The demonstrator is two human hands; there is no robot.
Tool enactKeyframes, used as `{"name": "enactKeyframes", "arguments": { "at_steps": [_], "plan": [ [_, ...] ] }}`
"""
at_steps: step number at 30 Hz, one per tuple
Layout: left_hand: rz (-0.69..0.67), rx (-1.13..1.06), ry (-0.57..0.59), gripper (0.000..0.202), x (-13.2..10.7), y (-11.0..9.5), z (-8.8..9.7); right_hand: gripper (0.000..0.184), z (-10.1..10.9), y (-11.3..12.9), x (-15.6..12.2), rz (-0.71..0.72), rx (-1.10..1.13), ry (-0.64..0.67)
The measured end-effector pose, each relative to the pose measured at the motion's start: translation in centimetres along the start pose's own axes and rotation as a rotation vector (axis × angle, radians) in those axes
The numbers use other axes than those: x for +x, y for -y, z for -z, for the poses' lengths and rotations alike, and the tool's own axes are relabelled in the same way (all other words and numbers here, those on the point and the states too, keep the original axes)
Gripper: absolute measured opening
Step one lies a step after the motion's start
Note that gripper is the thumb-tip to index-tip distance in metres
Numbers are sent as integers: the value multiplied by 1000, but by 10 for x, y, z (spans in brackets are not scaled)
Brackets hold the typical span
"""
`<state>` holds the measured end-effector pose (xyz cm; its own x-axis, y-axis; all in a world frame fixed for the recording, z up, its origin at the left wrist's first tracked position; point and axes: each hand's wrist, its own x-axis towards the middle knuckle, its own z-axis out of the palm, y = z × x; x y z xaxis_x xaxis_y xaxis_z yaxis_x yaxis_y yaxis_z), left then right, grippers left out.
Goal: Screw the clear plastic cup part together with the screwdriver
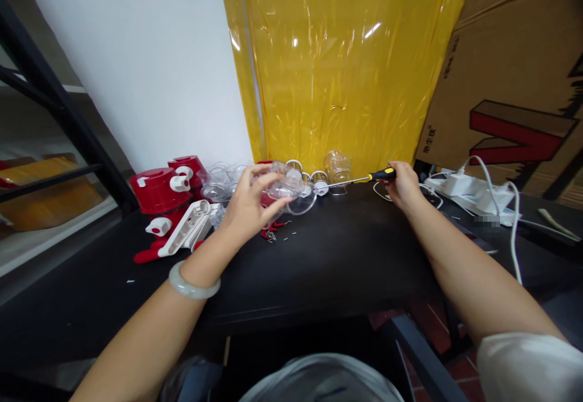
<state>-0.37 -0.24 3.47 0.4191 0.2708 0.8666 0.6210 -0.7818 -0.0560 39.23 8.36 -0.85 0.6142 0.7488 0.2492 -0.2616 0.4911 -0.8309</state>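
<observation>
My left hand (252,204) is closed around a clear plastic container (280,189), held tilted above the black table. In my right hand (404,184) is a screwdriver (381,175) with a black and yellow handle, its long shaft pointing left. The tip reaches the area by the container's right end; whether it touches anything I cannot tell. Small screws (272,236) and some red pieces lie on the table below my left hand. Round parts with white rims (320,180) stand behind the container.
Red housings with white knobs (157,189) and a white lever-like part (189,229) sit at left. More clear containers (216,183) stand behind. A power strip (469,192) with white cables lies at right. Yellow plastic sheeting (337,68) and a cardboard box (510,86) rise behind the table.
</observation>
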Motion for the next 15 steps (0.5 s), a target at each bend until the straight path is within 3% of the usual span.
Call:
{"name": "enactKeyframes", "arguments": {
  "at_steps": [2,4,9,15],
  "plan": [
    [24,-73,-177,49,7,9,-7,19,1,0,1,5,-24,-17],
    [96,-138,-243,50,16,15,-17,17,2,0,1,9,-70,-23],
    [204,-214,-150,53,40,13,-58,11,4,-3,1,-5,-209,-25],
    [327,-317,-50,66,55,0,-114,13,7,-11,2,-2,-360,66]
  ]
}}
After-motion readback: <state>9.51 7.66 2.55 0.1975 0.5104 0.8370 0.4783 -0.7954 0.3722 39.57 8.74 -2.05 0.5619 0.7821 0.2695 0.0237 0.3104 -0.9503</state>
